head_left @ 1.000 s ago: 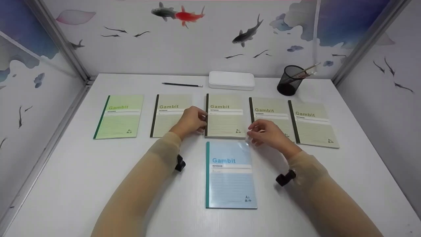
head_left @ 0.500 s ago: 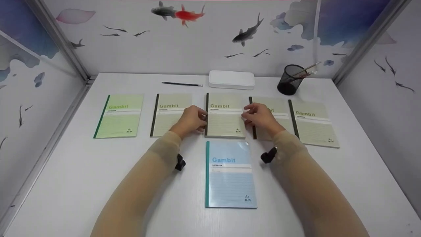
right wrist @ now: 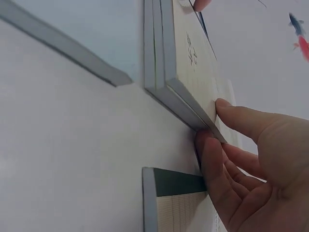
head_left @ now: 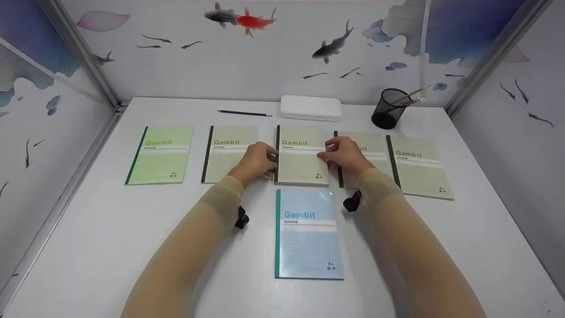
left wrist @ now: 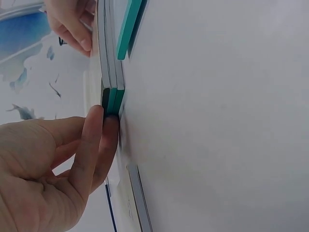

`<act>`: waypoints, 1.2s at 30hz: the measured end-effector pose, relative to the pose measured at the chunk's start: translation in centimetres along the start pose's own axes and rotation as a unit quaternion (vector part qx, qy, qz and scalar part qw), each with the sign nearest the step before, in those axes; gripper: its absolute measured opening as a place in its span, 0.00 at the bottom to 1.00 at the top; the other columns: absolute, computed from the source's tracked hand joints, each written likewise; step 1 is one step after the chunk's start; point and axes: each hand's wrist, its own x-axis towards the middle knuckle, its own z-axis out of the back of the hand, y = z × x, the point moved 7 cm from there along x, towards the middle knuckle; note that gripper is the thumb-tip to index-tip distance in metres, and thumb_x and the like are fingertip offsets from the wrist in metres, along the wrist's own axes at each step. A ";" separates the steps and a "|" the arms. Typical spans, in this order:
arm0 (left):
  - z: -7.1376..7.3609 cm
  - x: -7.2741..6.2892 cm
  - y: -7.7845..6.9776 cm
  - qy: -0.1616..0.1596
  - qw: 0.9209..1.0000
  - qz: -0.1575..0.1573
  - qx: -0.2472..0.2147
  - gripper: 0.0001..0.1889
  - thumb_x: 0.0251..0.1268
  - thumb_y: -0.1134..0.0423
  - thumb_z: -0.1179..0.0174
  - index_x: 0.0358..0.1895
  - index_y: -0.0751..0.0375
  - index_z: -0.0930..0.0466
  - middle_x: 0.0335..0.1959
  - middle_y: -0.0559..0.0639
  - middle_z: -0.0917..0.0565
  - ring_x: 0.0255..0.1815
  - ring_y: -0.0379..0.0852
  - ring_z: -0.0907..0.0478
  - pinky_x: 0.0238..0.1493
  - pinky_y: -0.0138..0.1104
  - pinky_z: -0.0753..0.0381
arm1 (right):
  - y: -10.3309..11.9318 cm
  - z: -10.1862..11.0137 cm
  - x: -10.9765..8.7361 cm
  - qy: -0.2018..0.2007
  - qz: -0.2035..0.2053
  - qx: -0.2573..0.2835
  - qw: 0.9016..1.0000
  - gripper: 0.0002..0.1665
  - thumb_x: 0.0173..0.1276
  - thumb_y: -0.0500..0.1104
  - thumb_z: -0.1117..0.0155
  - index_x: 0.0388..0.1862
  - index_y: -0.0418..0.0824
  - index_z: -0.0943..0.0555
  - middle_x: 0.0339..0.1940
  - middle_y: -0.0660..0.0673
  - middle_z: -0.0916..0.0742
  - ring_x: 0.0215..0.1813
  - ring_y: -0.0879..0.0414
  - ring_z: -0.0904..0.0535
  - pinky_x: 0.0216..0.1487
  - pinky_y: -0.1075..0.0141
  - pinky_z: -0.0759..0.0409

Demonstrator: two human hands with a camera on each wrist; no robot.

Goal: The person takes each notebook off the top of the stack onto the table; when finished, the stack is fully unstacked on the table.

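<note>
A beige Gambit notebook [head_left: 303, 170] with a dark spine lies on top of a small stack in the middle of the row. Two notebooks with teal spines [left wrist: 115, 101] show beneath it in the left wrist view. My left hand [head_left: 254, 162] sets its fingertips along the spine side of the stack, over the beige notebook [head_left: 223, 161] to its left. My right hand [head_left: 346, 155] pinches the top notebook's right edge, thumb on the cover and fingers below. In the right wrist view, a thin gap opens under that top notebook [right wrist: 205, 104].
A blue notebook [head_left: 311, 247] lies just in front of the stack. A green notebook [head_left: 161, 163] is at the far left, and two beige notebooks [head_left: 421, 165] overlap at right. Behind are a black pencil [head_left: 245, 113], a white case [head_left: 311, 108] and a mesh pencil cup [head_left: 388, 110].
My right hand has moved left and slightly away from me, from the stack's lower right corner to its right edge, and its thumb has come onto the cover. The left hand has stayed put.
</note>
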 end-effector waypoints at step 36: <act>0.4 0.1 0.1 -0.004 0.999 -0.030 0.027 0.24 0.63 0.74 0.36 0.64 0.69 0.20 0.50 0.58 0.17 0.45 0.46 0.17 0.41 0.31 0.12 | -2.0 2.1 -0.4 -0.025 -0.027 0.175 0.984 0.33 0.73 0.41 0.35 0.75 0.48 0.32 0.57 0.44 0.15 0.40 0.59 0.17 0.39 0.68 0.20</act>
